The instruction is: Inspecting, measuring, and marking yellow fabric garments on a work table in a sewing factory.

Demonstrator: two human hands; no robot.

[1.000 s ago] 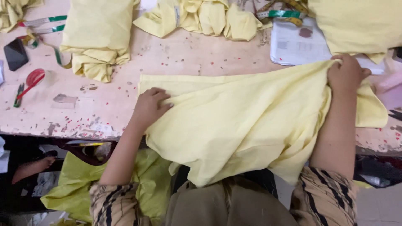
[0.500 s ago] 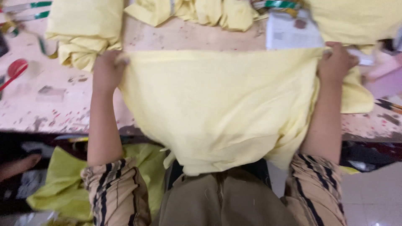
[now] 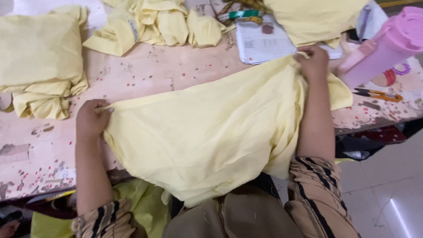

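Note:
A large pale yellow cloth (image 3: 211,132) lies spread over the worn pink table (image 3: 145,75) and hangs over its near edge onto my lap. My left hand (image 3: 91,119) grips the cloth's left corner on the tabletop. At the far right corner, next to a white printed paper (image 3: 260,42), my right hand (image 3: 313,61) pinches the cloth's edge. The fabric is stretched slantwise between both hands.
A folded stack of yellow fabric (image 3: 37,61) sits at the left, and more crumpled yellow pieces (image 3: 158,24) lie along the back. A pink bottle (image 3: 381,48) stands at the right, with small snips (image 3: 376,94) and a green-yellow measuring tape (image 3: 240,13) nearby.
The cloth was held taut and level between both hands; now it slants, my left hand lower and nearer, my right hand farther back. The view has shifted right, bringing the pink bottle in.

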